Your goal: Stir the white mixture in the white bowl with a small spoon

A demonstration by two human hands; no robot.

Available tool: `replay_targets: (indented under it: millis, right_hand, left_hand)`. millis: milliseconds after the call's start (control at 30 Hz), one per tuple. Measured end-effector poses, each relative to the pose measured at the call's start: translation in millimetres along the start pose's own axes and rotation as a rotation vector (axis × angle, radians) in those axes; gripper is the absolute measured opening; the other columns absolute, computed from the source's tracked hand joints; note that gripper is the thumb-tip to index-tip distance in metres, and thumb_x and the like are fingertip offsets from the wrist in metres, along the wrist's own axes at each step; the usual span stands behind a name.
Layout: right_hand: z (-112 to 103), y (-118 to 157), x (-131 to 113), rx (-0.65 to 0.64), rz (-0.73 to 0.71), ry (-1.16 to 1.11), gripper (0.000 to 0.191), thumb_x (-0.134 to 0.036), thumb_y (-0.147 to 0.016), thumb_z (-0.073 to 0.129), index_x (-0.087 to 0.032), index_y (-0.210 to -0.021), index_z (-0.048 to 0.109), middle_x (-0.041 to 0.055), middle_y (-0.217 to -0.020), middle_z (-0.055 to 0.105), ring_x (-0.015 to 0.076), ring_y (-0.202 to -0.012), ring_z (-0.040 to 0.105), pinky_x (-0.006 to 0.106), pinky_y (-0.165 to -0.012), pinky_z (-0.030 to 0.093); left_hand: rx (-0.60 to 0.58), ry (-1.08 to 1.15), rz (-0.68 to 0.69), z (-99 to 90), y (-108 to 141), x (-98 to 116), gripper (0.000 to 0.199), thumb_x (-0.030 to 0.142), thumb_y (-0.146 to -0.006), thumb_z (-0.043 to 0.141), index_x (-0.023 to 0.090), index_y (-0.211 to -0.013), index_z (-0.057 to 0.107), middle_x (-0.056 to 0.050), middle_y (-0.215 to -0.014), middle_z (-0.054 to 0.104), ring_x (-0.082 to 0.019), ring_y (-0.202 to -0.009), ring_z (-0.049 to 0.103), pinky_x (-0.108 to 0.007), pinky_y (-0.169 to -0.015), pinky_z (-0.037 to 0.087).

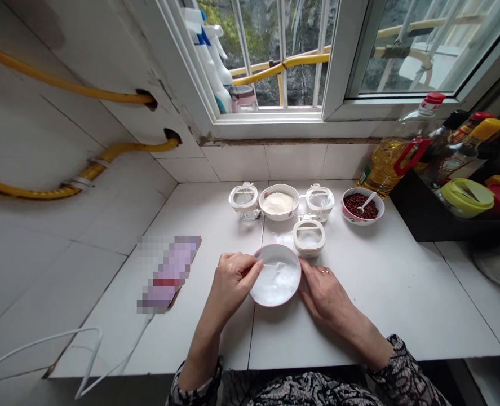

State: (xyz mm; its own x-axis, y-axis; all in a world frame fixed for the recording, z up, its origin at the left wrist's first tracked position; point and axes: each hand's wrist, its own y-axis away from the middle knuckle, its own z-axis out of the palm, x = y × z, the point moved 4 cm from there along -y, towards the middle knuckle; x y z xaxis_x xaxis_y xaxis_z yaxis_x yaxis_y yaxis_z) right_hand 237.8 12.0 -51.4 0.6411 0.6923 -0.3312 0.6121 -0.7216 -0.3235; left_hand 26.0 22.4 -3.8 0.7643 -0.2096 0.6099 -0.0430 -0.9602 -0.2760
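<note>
A white bowl [270, 290] with a pink rim and white granules in it stands on the tiled counter. My left hand [235, 279] is closed at its left rim, pinching the handle of a small white spoon [279, 267] whose head rests over the granules. Against the bowl's right side lies my right hand [328, 293], its fingers touching the outer wall. Just behind is a clear jar with a white lid [309, 238]. Farther back, a bowl of white powder [279, 203] sits between two similar jars, the left one [244, 200] and the right one [319, 202].
At the back right are a bowl of red beans [362, 207] with a white spoon, an oil bottle [391, 155] and a black rack [427, 214] of condiments. A blurred purple object [171, 276] with a white cable [137, 341] lies on the left. A window is behind.
</note>
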Motion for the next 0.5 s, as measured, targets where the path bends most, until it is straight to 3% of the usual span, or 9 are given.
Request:
replay_targets:
  millis: [233, 367, 500]
  right_hand:
    - [-2, -1, -1, 0.006, -0.008, 0.0, 0.074, -0.013, -0.089, 0.048, -0.009, -0.154, 0.013, 0.0181, -0.114, 0.066, 0.0294, -0.09, 0.062, 0.044, -0.078, 0.056]
    - [-3, -1, -2, 0.018, -0.019, 0.002, 0.073, -0.012, -0.09, 0.049, -0.007, -0.154, 0.016, 0.0186, -0.114, 0.066, 0.0288, -0.091, 0.062, 0.044, -0.078, 0.056]
    - [-2, 0, -1, 0.015, -0.014, 0.008, 0.073, -0.013, -0.09, 0.047, -0.008, -0.155, 0.014, 0.0182, -0.114, 0.066, 0.0292, -0.091, 0.062, 0.045, -0.078, 0.056]
  left_hand:
    - [-0.002, 0.086, -0.064, -1.0, 1, -6, 0.036, 0.038, -0.088, 0.054, 0.022, -0.057, 0.06, 0.002, -0.055, 0.064, -0.015, -0.056, 0.055, -0.034, -0.077, 0.044]
    - [-0.004, 0.169, -0.14, -2.4, 3, -14, 0.036, 0.043, -0.086, 0.056, 0.022, -0.057, 0.063, -0.001, -0.061, 0.069, -0.018, -0.064, 0.059, -0.031, -0.071, 0.046]
    - [-0.027, 0.237, -0.173, -3.3, 4, -21, 0.038, 0.045, -0.085, 0.056, 0.022, -0.055, 0.062, 0.0, -0.056, 0.064, -0.017, -0.063, 0.059, -0.027, -0.062, 0.046]
